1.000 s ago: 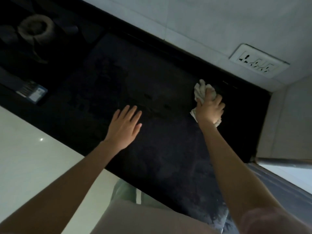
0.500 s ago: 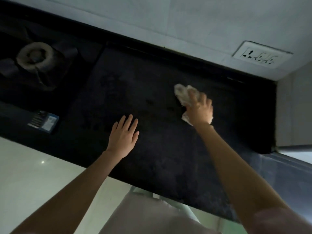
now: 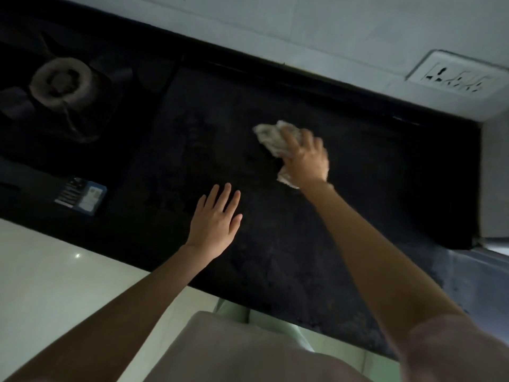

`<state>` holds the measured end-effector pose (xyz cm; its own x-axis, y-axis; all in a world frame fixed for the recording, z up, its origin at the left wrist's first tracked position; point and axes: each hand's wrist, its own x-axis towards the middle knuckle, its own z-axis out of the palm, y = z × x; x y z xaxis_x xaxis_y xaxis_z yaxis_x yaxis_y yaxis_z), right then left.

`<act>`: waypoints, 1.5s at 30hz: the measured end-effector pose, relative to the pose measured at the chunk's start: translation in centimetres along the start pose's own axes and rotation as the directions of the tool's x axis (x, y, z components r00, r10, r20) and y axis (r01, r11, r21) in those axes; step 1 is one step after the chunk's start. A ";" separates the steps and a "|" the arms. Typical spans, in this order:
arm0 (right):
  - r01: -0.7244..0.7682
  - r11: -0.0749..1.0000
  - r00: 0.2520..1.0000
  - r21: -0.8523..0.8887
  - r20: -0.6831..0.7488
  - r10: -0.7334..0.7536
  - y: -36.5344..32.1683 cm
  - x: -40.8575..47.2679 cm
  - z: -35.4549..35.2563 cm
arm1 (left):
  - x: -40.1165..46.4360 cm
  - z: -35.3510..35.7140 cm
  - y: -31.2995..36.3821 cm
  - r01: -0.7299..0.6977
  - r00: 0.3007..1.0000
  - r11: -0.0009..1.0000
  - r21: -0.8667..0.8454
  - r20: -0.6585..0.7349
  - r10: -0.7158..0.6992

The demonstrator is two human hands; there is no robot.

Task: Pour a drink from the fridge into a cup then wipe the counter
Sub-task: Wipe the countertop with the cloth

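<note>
A crumpled white cloth [image 3: 268, 136] lies pressed on the black counter [image 3: 358, 188], toward its back. My right hand [image 3: 305, 158] is shut on the cloth, which sticks out past my fingertips and at the wrist. My left hand [image 3: 216, 223] rests flat on the counter nearer the front edge, fingers spread, holding nothing. No cup or drink is in view.
A gas burner [image 3: 60, 81] sits on the dark stove at the left, with a small blue-labelled box [image 3: 81, 198] in front of it. A white wall socket [image 3: 454, 78] is at the upper right. A grey metal surface [image 3: 490, 271] adjoins the counter's right end.
My right hand has slid the cloth leftward along the back of the counter. My left hand has stayed flat in about the same place.
</note>
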<state>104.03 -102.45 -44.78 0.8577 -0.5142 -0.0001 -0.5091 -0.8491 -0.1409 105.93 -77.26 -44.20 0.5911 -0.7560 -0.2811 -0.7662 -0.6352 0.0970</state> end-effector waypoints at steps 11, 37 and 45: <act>-0.244 0.969 0.970 -0.038 -0.019 0.244 -0.4 6.4 0.6 | -0.1 0.4 0.4 0.042 0.999 0.998 -0.047 -0.018 -0.042; 0.244 0.969 0.962 -0.038 0.138 -0.237 -9.3 15.5 0.5 | -0.1 2.0 0.5 0.097 0.986 0.992 -0.081 -0.131 -0.107; 0.070 0.995 0.991 -0.074 -0.106 -0.078 4.8 6.9 0.6 | 0.0 1.6 0.7 0.118 0.988 0.989 -0.092 -0.090 -0.126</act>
<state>107.57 -110.03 -46.09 0.8823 -0.4563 0.1155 -0.4514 -0.8898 -0.0666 105.01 -77.41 -45.63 0.7035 -0.6808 -0.2041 -0.6646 -0.7319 0.1504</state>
